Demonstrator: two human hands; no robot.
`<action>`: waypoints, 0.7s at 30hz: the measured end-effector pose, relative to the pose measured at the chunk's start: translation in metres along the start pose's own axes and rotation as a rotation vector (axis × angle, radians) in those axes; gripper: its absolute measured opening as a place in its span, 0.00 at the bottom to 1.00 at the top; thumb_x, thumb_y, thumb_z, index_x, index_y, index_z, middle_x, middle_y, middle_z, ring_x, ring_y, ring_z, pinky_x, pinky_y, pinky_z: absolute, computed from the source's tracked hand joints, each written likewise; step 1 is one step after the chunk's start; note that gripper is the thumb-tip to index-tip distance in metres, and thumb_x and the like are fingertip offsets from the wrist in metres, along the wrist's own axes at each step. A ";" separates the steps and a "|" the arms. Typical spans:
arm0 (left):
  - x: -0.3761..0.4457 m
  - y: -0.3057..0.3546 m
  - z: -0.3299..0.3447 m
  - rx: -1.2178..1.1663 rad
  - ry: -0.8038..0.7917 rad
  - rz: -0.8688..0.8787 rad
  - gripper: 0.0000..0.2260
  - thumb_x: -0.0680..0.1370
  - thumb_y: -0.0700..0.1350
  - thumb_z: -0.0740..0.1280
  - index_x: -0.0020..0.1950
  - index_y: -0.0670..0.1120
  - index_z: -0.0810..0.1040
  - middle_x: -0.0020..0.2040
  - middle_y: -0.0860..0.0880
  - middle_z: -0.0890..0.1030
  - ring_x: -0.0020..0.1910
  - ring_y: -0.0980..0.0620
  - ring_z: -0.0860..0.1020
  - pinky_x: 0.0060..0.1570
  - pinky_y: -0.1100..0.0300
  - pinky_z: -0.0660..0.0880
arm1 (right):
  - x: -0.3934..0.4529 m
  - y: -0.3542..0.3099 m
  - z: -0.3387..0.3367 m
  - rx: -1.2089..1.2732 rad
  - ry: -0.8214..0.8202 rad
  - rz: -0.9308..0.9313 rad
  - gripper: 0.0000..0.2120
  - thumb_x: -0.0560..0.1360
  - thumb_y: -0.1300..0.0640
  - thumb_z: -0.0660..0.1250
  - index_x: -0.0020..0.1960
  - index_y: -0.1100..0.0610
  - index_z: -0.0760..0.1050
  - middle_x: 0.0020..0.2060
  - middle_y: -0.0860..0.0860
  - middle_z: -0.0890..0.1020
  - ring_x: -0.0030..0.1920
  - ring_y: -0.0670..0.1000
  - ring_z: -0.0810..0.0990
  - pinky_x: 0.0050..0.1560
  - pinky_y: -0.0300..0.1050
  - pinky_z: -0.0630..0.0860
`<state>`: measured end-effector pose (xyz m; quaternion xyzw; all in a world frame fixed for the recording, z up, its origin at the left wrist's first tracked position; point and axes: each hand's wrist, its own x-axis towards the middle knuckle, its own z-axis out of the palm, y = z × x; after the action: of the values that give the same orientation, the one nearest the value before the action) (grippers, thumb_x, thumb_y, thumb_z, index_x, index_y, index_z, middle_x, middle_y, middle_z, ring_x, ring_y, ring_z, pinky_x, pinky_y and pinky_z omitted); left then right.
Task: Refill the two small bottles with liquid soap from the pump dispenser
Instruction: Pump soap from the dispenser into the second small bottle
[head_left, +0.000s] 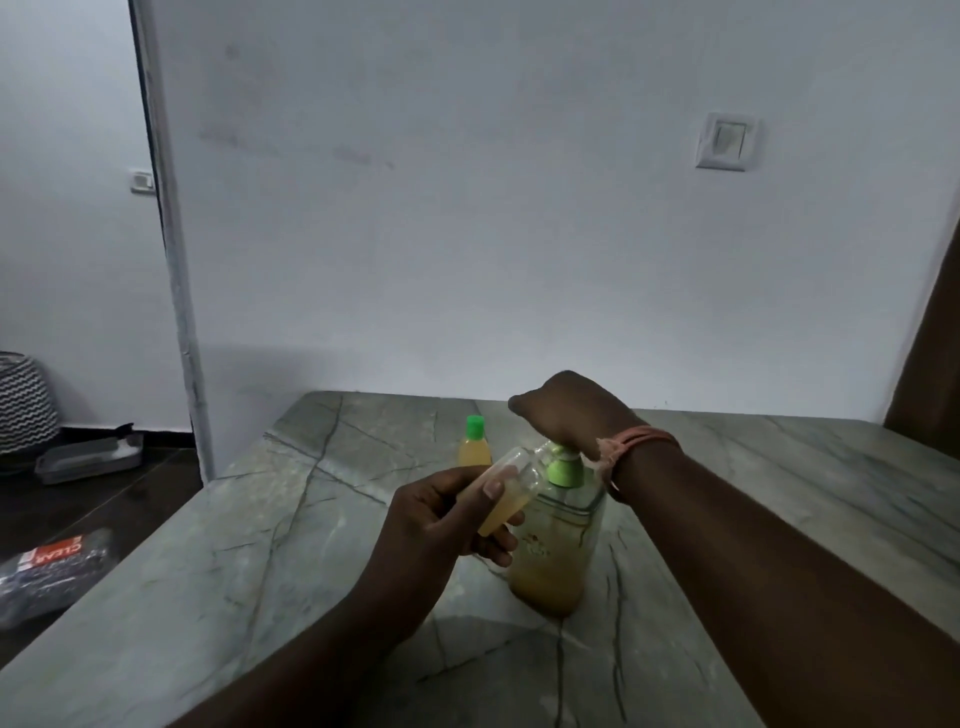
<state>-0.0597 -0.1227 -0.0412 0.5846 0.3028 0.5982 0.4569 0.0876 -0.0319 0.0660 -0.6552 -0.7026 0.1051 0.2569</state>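
A clear pump dispenser (553, 551) with a green collar and yellow soap in its bottom stands on the grey marble table (270, 561). My right hand (566, 410) presses down on the pump head from above. My left hand (441, 525) grips an uncapped small clear bottle (511, 493), tilted with its mouth up at the pump's spout; yellow soap fills its lower part. A second small bottle (474, 447) with a green cap and yellow soap stands upright behind, to the left of the dispenser.
The table's far edge meets a white wall with a switch (727, 141). Left of the table, on the dark floor, lie a plastic-wrapped package (52, 569), a grey tray (91, 457) and a patterned basket (23, 400).
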 end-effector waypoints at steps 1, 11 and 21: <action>-0.001 -0.001 0.000 0.003 0.002 0.000 0.14 0.75 0.50 0.68 0.56 0.47 0.85 0.43 0.37 0.85 0.36 0.45 0.83 0.35 0.56 0.81 | -0.001 -0.001 0.000 -0.020 -0.022 0.001 0.16 0.75 0.49 0.62 0.33 0.57 0.70 0.31 0.52 0.75 0.32 0.53 0.73 0.32 0.43 0.66; -0.001 0.003 0.001 -0.030 -0.006 -0.011 0.12 0.75 0.49 0.69 0.55 0.47 0.86 0.44 0.37 0.85 0.37 0.44 0.83 0.36 0.55 0.80 | -0.003 -0.007 -0.005 -0.200 0.085 -0.045 0.15 0.75 0.45 0.62 0.36 0.54 0.71 0.34 0.50 0.75 0.36 0.52 0.75 0.39 0.44 0.70; -0.005 0.006 0.006 -0.015 -0.123 -0.026 0.17 0.68 0.51 0.77 0.56 0.58 0.86 0.44 0.38 0.85 0.37 0.48 0.83 0.34 0.59 0.80 | -0.004 -0.006 -0.005 -0.172 -0.015 -0.025 0.16 0.76 0.45 0.61 0.35 0.54 0.71 0.35 0.51 0.75 0.42 0.56 0.77 0.43 0.45 0.72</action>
<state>-0.0558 -0.1299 -0.0374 0.6129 0.2773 0.5573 0.4867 0.0854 -0.0379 0.0723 -0.6651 -0.7192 0.0459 0.1958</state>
